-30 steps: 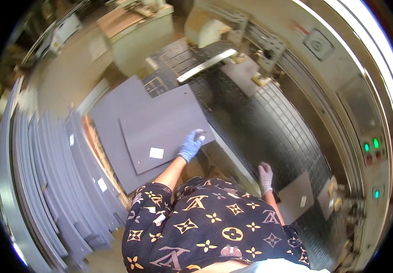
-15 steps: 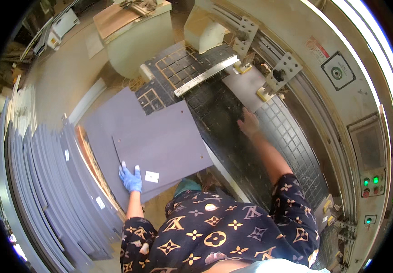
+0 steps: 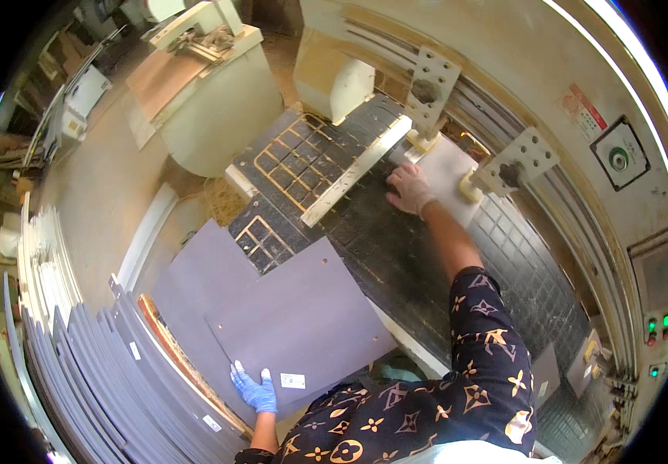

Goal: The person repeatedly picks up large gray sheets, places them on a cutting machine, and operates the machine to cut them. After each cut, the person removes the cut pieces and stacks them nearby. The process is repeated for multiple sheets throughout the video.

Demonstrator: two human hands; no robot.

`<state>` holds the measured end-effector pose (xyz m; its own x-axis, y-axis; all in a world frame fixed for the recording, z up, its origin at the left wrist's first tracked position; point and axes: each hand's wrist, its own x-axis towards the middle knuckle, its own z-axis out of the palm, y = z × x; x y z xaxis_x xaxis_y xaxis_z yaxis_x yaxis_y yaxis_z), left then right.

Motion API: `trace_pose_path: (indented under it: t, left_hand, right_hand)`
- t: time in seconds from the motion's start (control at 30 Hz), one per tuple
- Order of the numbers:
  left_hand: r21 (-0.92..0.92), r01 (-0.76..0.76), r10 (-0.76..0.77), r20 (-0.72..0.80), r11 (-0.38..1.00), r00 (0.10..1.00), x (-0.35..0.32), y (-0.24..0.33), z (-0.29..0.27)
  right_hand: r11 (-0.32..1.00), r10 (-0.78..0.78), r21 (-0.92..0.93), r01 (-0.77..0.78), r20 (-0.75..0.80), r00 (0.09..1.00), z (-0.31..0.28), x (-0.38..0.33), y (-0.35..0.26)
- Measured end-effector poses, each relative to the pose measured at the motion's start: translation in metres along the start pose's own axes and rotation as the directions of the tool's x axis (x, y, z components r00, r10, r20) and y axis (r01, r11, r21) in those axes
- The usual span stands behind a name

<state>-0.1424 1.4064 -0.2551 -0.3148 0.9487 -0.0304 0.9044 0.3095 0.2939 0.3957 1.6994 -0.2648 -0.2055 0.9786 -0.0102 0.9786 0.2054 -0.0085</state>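
My left hand point(image 3: 255, 388), in a blue glove with pale fingertips, rests flat with fingers apart on a grey panel point(image 3: 303, 317). That panel has small holes and a white label, and it overlaps another grey panel point(image 3: 202, 271). My right hand point(image 3: 411, 189), in a thin whitish glove, reaches over the black machine bed point(image 3: 380, 232) with its fingers apart. Its fingers are at the left edge of a smaller grey panel point(image 3: 448, 170) lying beneath the machine's perforated clamp brackets point(image 3: 515, 161). Whether the fingertips press on that edge is hard to tell.
Many grey panels point(image 3: 94, 363) stand on edge at the left. A pale metal fence point(image 3: 357, 170) crosses the bed. Behind it stands a cream-coloured bin-like housing point(image 3: 218, 100). The machine's body, with lit green buttons point(image 3: 666, 320), runs along the right.
The view has shifted, so the scene sits lower. My right hand has moved away from me, from the small panel's near corner to its left edge. My left hand stays on the large panel.
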Motion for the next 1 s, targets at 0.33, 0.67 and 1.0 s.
trace_pose_path:
  t: [0.33, 0.67, 1.0]
  left_hand:
    - [-0.022, -0.094, 0.094, -0.013, 0.995, 0.996, 0.007, 0.007, -0.002]
    - [-0.523, -0.097, 0.116, 0.004, 0.847, 0.993, -0.007, 0.128, 0.049]
    - [-0.022, -0.781, 0.700, 0.461, 0.624, 0.546, -0.098, 0.288, 0.071]
  right_hand:
    - [0.887, 0.107, 0.458, -0.049, -0.102, 0.989, -0.005, -0.320, -0.095]
    - [0.811, 0.567, 0.235, -0.536, -0.087, 0.819, -0.025, -0.540, -0.174]
    - [-0.018, 0.999, 0.742, -0.670, 0.033, 0.008, 0.032, -0.579, -0.198]
